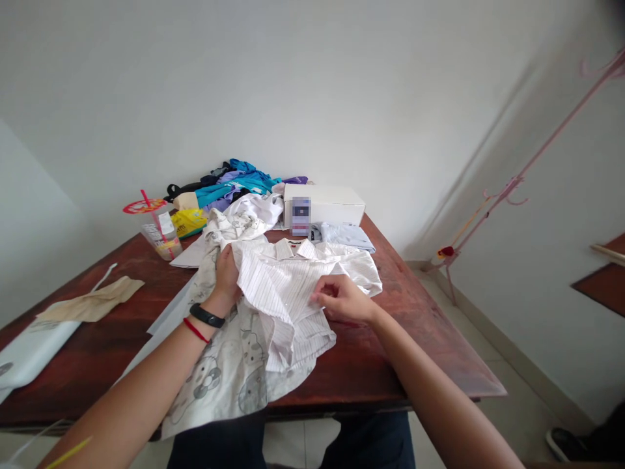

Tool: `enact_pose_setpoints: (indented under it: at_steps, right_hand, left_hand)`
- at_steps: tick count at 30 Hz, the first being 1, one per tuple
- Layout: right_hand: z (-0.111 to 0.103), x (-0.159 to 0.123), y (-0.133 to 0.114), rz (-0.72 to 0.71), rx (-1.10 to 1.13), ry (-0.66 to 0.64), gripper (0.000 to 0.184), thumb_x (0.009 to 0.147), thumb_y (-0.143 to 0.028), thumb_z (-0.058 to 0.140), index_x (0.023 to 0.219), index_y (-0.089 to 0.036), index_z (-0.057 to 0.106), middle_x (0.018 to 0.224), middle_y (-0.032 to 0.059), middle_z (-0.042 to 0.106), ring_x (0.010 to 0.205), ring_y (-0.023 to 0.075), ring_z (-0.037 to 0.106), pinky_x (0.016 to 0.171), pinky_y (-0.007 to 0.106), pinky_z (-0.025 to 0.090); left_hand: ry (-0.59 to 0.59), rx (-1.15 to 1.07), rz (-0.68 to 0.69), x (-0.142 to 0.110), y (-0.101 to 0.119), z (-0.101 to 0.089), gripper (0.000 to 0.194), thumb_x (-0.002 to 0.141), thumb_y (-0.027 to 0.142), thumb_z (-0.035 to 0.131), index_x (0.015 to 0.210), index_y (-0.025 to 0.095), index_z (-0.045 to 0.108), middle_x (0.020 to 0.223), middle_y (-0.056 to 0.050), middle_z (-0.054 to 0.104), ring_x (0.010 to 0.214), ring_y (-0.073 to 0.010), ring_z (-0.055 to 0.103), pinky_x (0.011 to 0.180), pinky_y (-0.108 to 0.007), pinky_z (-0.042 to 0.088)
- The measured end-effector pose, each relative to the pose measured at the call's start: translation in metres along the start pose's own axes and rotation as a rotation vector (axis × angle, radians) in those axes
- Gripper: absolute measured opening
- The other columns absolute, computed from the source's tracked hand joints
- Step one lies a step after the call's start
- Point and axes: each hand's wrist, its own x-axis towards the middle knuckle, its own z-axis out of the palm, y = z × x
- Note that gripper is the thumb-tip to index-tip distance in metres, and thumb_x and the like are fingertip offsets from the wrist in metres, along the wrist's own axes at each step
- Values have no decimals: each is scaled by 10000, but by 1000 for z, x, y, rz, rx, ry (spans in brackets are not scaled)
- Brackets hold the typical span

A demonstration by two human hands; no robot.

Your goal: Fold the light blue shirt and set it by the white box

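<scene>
A white pin-striped shirt [293,286] lies collar-away on the dark wooden table [420,326], partly folded. My left hand [227,270] grips the shirt's left edge, with a black band and a red string on its wrist. My right hand [342,298] pinches the fabric near the shirt's middle right. Under the shirt spreads a cream garment with grey cartoon prints [224,374], which hangs over the table's near edge.
At the back are a white box [332,202], a pile of blue, purple and black clothes [234,182], white garments [254,212] and a folded pale blue cloth [346,236]. A plastic cup with a red straw [159,234] stands left. A brown paper bag [92,301] lies further left. A pink rack [512,189] leans at the right wall.
</scene>
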Motion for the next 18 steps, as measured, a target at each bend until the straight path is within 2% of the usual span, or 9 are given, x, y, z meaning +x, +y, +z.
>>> enact_pose_setpoints:
  at_steps: [2,3,4,6,10,13,15,18]
  right_hand:
    - [1,-2,-2,95,-62,-318,274,807,-452,775,865,-202,680,703,-26,633,624,133,574,571,236,426]
    - [2,-2,-2,127,-117,-429,332,738,-455,838,888,-207,677,719,-32,629,646,136,580,578,232,427]
    - [3,-2,-1,144,-180,-491,404,667,-455,890,901,-211,669,745,-37,625,668,137,579,584,229,422]
    - [5,-2,0,142,-317,-508,505,580,-472,939,894,-216,638,800,-39,610,691,131,550,586,225,395]
    - [14,-5,-3,103,-536,-437,562,570,-526,938,878,-220,581,859,-32,602,704,132,498,605,241,347]
    - [25,-16,-7,87,-600,-377,620,553,-538,942,955,-230,583,927,-13,623,750,161,538,658,265,384]
    - [36,-28,-8,65,-627,-251,626,582,-533,927,1019,-237,590,1019,14,631,837,200,587,731,294,428]
    - [58,-48,-4,97,-638,83,438,752,-410,817,1099,-235,613,1096,54,629,978,256,629,834,340,465]
  left_hand:
    - [46,-44,-9,1,-2,0,199,830,370,702,849,197,607,810,10,671,732,-147,601,704,-275,513]
    - [67,-65,-17,2,-3,0,181,820,347,706,836,195,609,799,10,671,722,-146,592,688,-273,507]
    - [81,-80,-25,3,-5,0,164,811,327,704,826,192,613,787,9,671,713,-147,583,673,-272,499]
    - [99,-102,-40,4,-10,-1,132,791,295,693,821,184,629,766,8,668,701,-149,571,658,-274,488]
    - [135,-114,-51,9,-26,-5,126,779,269,664,845,163,646,758,6,661,718,-153,565,682,-285,475]
    - [162,-88,-41,13,-34,-9,163,799,305,648,873,160,636,790,-6,658,764,-173,572,725,-308,471]
    - [178,-55,-15,14,-37,-12,175,816,331,630,888,172,622,836,-20,662,815,-195,581,758,-324,467]
    - [176,13,45,12,-36,-13,152,838,340,583,891,198,595,906,-41,661,902,-222,576,801,-338,448]
